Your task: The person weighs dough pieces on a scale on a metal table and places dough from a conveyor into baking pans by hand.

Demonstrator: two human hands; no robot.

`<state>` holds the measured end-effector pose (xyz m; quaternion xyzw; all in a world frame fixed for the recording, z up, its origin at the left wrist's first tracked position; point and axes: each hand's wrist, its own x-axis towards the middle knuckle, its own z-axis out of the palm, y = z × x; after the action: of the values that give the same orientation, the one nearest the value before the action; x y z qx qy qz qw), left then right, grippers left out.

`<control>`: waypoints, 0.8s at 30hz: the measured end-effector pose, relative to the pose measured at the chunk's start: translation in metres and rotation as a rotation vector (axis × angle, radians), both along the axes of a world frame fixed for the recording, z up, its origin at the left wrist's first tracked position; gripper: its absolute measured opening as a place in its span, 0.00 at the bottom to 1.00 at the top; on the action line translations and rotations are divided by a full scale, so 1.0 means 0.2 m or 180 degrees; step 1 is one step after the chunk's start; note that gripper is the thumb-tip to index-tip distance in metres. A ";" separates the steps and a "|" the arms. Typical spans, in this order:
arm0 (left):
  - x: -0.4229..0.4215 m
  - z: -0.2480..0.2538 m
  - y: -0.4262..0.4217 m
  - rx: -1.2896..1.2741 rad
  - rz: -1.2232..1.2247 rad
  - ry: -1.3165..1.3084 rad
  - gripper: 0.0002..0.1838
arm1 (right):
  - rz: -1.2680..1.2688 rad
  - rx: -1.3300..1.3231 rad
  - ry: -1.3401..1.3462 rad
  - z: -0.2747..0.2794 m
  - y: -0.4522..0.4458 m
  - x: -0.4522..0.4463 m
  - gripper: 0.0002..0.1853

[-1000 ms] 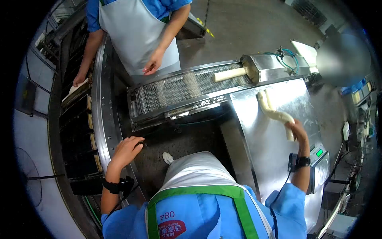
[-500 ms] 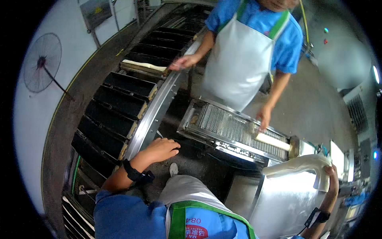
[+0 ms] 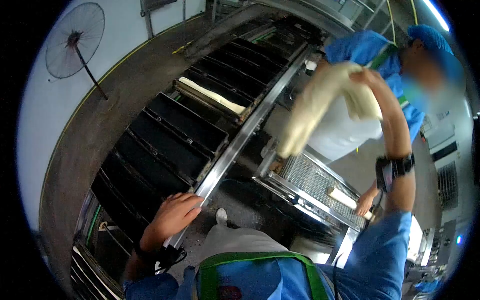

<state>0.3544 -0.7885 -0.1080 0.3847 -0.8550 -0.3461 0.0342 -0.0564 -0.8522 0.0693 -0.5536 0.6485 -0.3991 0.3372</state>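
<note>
A long strip of pale dough (image 3: pixel 312 110) hangs folded over from my right hand (image 3: pixel 367 79), which is closed on it near the bend. Both ends droop, and motion blurs the strip. It is raised in front of a co-worker, above the far end of a mesh conveyor (image 3: pixel 310 177). On the left, my left hand (image 3: pixel 176 216) lies with fingers stretched out at the near end of the black baking pans (image 3: pixel 150 165), close to the metal rail (image 3: pixel 235 145). Nothing shows in its fingers. One pan farther along holds a dough strip (image 3: pixel 212 95).
The co-worker's hand (image 3: pixel 366 201) touches a dough roll (image 3: pixel 345 197) on the mesh conveyor. More dough-filled pans (image 3: pixel 95 272) sit at the lower left. A wire fan (image 3: pixel 75 40) stands by the wall. The rail runs between me and the pans.
My right hand has lifted the dough from the metal surface at right, up and leftward. My left hand has moved down and left to the pans. The co-worker has shifted right.
</note>
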 end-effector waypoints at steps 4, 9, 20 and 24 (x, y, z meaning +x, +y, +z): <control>0.04 0.05 -0.05 -0.0286 0.0620 0.0346 0.13 | 0.0953 -0.0723 -0.0180 0.02 -0.54 0.04 0.17; -0.07 0.07 -0.11 -0.0173 0.1001 0.0136 0.13 | 0.0647 -0.0374 0.0681 -0.36 -1.02 0.01 0.22; -0.49 0.07 -0.29 -0.0890 0.0284 -0.0009 0.13 | 0.2080 -0.0402 0.2369 -1.43 -0.95 -0.30 0.10; -0.75 0.05 -0.69 -0.1144 -0.0205 -0.0276 0.13 | 0.1823 0.0062 0.1717 -1.56 -0.72 -0.33 0.10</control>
<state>0.2042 -0.9274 -0.0977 0.3594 -0.9156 -0.1718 0.0544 -0.1225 -0.9955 -0.2419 -0.7939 0.5368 -0.1230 0.2577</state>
